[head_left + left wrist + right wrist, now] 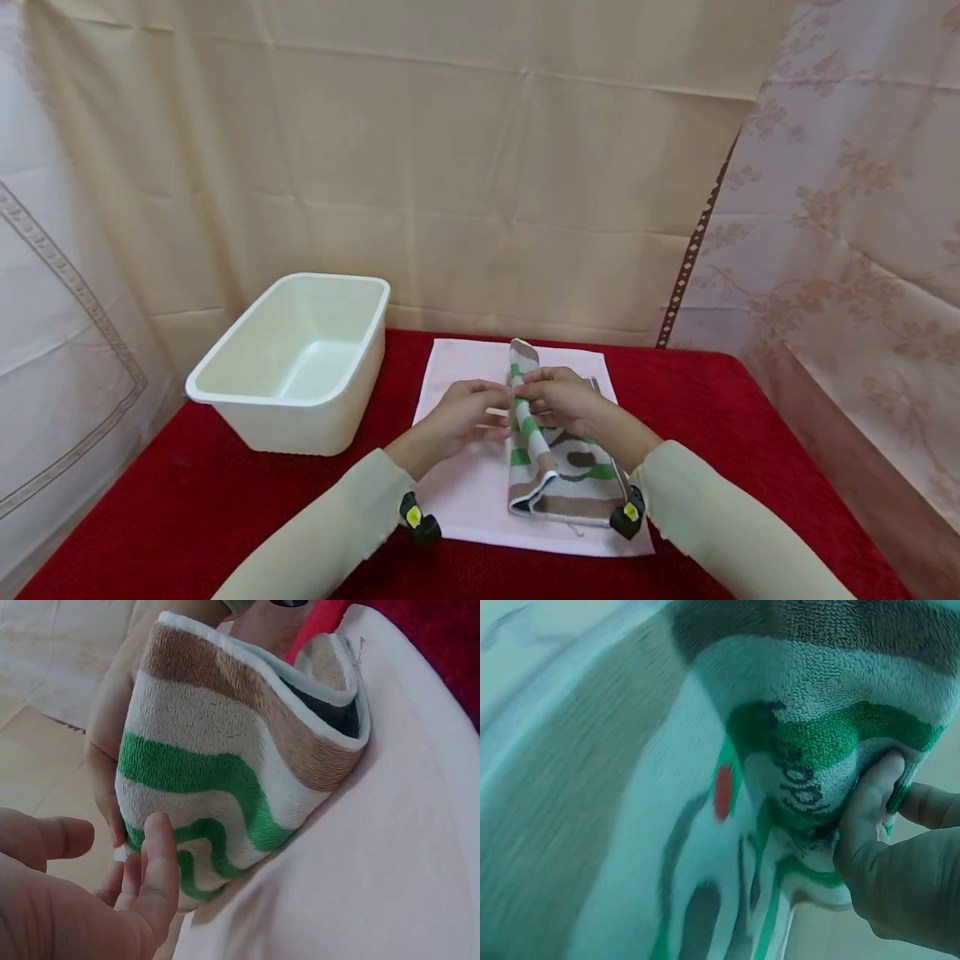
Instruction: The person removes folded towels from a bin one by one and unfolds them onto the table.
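A towel (573, 467) with brown, white and green stripes stands partly folded, its left part raised in a ridge. My right hand (566, 400) pinches the top of that ridge. In the right wrist view, the thumb (871, 799) lies on the patterned side and the other fingers are behind the cloth. At the ridge's left side is my left hand (465, 417), fingers spread and thumb apart. Its fingertips are right at the striped face in the left wrist view, where the towel's dark inner fold also shows.
Under the towel lies a pale pink cloth (480, 508), spread on a red-covered table (172, 508). To the left stands a white plastic basin (300, 425). A beige curtain (465, 167) hangs behind the table.
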A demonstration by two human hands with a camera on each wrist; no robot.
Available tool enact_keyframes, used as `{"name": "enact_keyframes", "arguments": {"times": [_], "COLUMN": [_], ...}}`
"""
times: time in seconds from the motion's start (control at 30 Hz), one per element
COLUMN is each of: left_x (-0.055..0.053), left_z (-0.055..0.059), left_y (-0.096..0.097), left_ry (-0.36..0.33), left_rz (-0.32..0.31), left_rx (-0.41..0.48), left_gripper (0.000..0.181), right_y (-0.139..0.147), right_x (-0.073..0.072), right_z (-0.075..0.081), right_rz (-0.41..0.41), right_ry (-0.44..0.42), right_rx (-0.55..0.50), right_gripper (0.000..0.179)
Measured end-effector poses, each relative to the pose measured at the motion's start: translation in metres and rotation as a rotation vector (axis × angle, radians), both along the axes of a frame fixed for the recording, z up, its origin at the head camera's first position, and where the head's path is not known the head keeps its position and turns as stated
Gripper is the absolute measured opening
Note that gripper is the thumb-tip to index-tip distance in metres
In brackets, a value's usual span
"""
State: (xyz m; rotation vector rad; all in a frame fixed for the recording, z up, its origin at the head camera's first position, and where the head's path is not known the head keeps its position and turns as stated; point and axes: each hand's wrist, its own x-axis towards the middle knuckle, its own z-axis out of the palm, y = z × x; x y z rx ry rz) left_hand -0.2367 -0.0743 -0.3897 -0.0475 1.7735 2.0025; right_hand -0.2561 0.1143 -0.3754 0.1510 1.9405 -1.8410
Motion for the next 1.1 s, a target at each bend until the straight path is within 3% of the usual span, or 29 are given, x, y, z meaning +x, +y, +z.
{"name": "enact_keyframes", "arguments": {"times": [0.2, 0.4, 0.6, 0.7, 0.97, 1.1], "left_x": [0.005, 0.01, 0.014, 0.015, 0.015, 0.018], "left_z": [0.001, -0.005, -0.01, -0.01, -0.014, -0.016], "left_y": [-0.024, -0.04, -0.043, -0.043, -0.039, -0.042], "left_ry": [-0.007, -0.035, -0.091, -0.076, 0.01, 0.056], "left_rz": [0.011, 0.073, -0.024, -0.032, 0.025, 0.06], "left_rx": [-0.015, -0.074, -0.156, -0.224, -0.409, -0.448], "left_gripper": [0.036, 0.04, 0.035, 0.035, 0.034, 0.032], "right_y": [-0.031, -0.056, -0.057, -0.058, -0.056, -0.047], "right_x": [-0.005, -0.012, -0.011, -0.01, -0.011, -0.008], "right_z": [0.0, -0.014, -0.028, -0.03, -0.032, -0.026], "right_rz": [0.017, 0.035, 0.031, 0.065, 0.13, 0.136], "right_ry": [0.005, 0.01, -0.049, -0.049, -0.046, -0.055], "right_rx": [-0.015, 0.016, 0.061, 0.032, -0.028, -0.031], "right_gripper": [0.022, 0.027, 0.023, 0.025, 0.028, 0.032]}}
